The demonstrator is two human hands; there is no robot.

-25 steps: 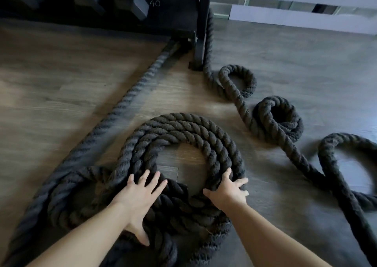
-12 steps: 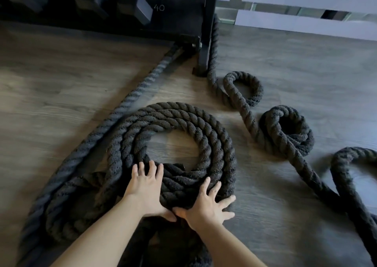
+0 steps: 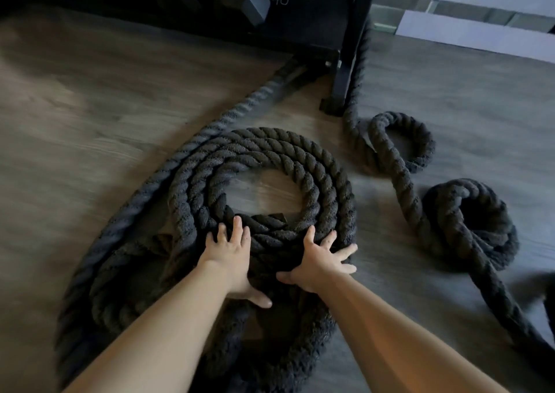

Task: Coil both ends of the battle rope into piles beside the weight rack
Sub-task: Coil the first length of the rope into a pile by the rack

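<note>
Both hands, left [image 3: 231, 251] and right [image 3: 319, 262], spread flat on the coiled rope [image 3: 300, 158] (near loops cut off, blurred).

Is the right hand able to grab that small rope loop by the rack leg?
Probably yes: only bare floor separates the right hand from the small loop.

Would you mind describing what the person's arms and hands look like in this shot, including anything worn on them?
Both forearms are bare as far as the frame shows; no sleeve edge comes into view. The left hand and right hand wear no gloves, and no watch, bracelet or ring is visible on the wrists or fingers. The fingernails look short and unpainted, though the dim light and slight blur leave finer details unclear.
</note>
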